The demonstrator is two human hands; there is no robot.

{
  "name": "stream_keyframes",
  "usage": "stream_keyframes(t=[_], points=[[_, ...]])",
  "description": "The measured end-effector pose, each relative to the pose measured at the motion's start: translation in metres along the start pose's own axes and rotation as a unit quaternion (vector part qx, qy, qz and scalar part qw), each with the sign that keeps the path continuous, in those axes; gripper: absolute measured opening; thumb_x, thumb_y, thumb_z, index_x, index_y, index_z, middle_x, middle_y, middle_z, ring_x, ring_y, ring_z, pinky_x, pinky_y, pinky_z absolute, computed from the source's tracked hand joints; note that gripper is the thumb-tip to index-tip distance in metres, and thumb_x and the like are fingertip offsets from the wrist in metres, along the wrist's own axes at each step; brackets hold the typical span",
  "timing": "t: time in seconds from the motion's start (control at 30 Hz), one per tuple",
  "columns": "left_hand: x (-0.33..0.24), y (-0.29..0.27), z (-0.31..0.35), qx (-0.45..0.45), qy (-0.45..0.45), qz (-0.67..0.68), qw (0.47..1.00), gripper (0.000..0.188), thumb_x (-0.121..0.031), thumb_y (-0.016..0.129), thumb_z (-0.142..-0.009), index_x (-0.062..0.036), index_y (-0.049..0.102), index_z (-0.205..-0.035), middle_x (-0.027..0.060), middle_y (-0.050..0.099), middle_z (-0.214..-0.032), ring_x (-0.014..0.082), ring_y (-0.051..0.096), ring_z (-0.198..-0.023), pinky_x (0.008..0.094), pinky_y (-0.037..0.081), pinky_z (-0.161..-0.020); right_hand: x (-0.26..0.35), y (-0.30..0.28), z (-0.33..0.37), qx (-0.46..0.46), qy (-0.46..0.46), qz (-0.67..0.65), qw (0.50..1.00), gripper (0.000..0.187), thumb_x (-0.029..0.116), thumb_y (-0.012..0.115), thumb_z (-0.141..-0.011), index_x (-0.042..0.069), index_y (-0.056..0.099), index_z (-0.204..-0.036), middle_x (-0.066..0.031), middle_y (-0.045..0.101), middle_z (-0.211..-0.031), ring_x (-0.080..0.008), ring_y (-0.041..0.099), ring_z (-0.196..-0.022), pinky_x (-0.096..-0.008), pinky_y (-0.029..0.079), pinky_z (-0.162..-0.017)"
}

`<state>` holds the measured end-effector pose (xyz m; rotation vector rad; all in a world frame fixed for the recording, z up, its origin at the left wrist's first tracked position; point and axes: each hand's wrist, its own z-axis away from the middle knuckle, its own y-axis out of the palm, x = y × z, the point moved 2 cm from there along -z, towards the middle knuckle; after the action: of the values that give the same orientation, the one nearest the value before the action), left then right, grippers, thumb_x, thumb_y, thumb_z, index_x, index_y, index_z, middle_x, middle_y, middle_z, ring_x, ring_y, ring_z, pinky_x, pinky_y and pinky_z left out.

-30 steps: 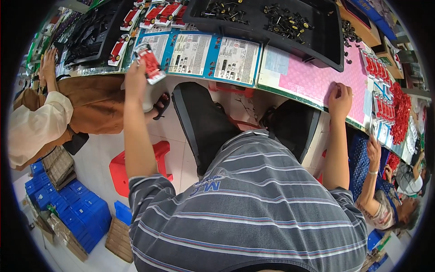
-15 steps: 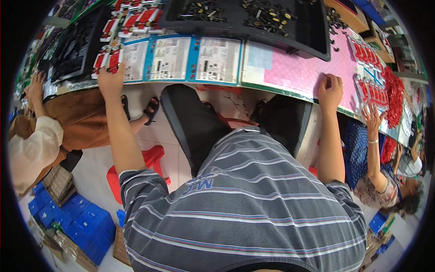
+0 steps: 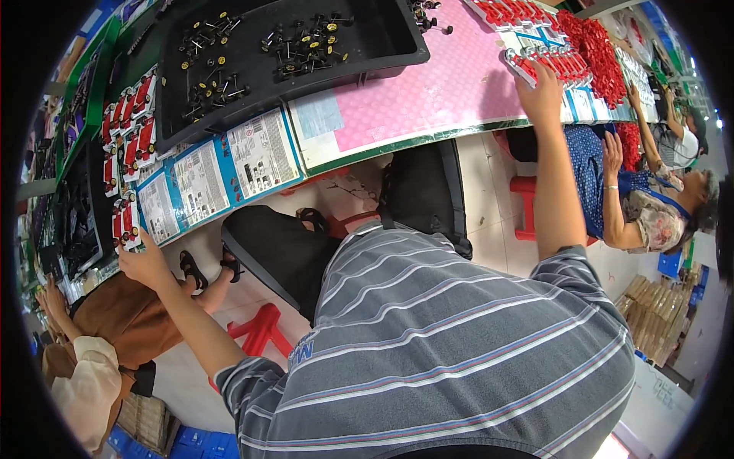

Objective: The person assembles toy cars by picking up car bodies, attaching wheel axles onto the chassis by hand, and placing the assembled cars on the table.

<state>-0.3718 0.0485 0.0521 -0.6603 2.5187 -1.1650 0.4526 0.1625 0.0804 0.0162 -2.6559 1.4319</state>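
Observation:
My left hand (image 3: 144, 262) is at the table's left front edge, thumb and fingers closed about the near end of a red and white toy car (image 3: 125, 219). Several more such cars (image 3: 131, 126) stand in rows just beyond it. My right arm stretches to the far right, where my right hand (image 3: 541, 96) reaches a row of red and white toy car parts (image 3: 562, 64). Its fingers are closed at the row's left end, on a red and white toy car part (image 3: 521, 67) that lies slightly askew; the fingertips are partly hidden.
A black tray (image 3: 367, 69) holds small wheel axles (image 3: 306, 47). Printed sheets (image 3: 200, 182) and a pink mat (image 3: 428, 99) cover the table. A red heap (image 3: 600, 61) lies far right. Co-workers sit either side, one with a hand (image 3: 612, 158) raised. Red stools (image 3: 262, 330) stand below.
My view has turned right. My right hand has gone from the pink mat's front edge to the row of red parts. My left hand stays by the cars at the left.

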Motion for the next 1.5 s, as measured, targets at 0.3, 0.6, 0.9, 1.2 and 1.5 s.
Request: stream_keyframes(t=[0.3,0.6,0.9,1.2,1.5], points=[[-0.193,-0.068,0.130,0.273,-0.106,0.574,0.765,0.030,-0.020,0.060,-0.100,-0.0014,0.060,-0.124,0.0091,0.067,-0.107,0.0112,0.064,-0.083,0.0220,0.050,-0.067,-0.042,0.025,-0.017,0.159,0.072,0.068,0.982,0.055,0.018,0.072,-0.077,0.011,0.057,-0.130,-0.0190,0.059,-0.127,-0.0400,0.054,-0.120,-0.0581,0.042,-0.098],[-0.352,-0.127,0.183,0.524,-0.146,0.789,0.286,0.076,-0.047,0.069,-0.091,-0.0037,0.037,-0.144,0.0160,0.061,-0.119,0.0107,0.053,-0.072,0.0200,0.040,-0.058,0.161,-0.055,0.031,0.313,-0.073,-0.545,0.774,0.043,0.014,0.074,-0.084,0.003,0.059,-0.123,-0.0091,0.061,-0.122,-0.0207,0.060,-0.112,-0.0349,0.048,-0.094],[-0.333,-0.125,0.168,0.525,-0.140,0.779,0.313,0.050,-0.019,0.068,-0.082,-0.0053,0.048,-0.125,0.0179,0.060,-0.123,0.0103,0.056,-0.071,0.0210,0.044,-0.055,0.080,0.115,-0.077,0.065,-0.027,-0.209,0.975,0.028,0.022,0.071,-0.087,0.007,0.071,-0.112,-0.0170,0.066,-0.116,-0.0297,0.071,-0.088,-0.0377,0.056,-0.081],[-0.310,-0.127,0.182,0.489,-0.211,0.774,0.343,0.040,-0.008,0.064,-0.089,-0.0038,0.049,-0.126,0.0075,0.062,-0.097,0.0085,0.052,-0.063,0.0214,0.040,-0.050,0.082,0.110,-0.072,0.048,0.115,-0.284,0.951,0.023,0.022,0.073,-0.083,0.006,0.075,-0.100,-0.0145,0.072,-0.097,-0.0257,0.070,-0.090,-0.0355,0.054,-0.079],[-0.316,-0.127,0.178,0.517,-0.183,0.770,0.326,0.038,-0.010,0.065,-0.090,-0.0031,0.051,-0.125,0.0059,0.061,-0.091,0.0077,0.051,-0.062,0.0214,0.039,-0.050,0.087,0.091,-0.057,0.030,0.068,-0.097,0.993,0.059,0.046,0.086,-0.071,-0.001,0.070,-0.104,-0.0289,0.061,-0.111,-0.0409,0.061,-0.104,-0.0424,0.051,-0.090]])
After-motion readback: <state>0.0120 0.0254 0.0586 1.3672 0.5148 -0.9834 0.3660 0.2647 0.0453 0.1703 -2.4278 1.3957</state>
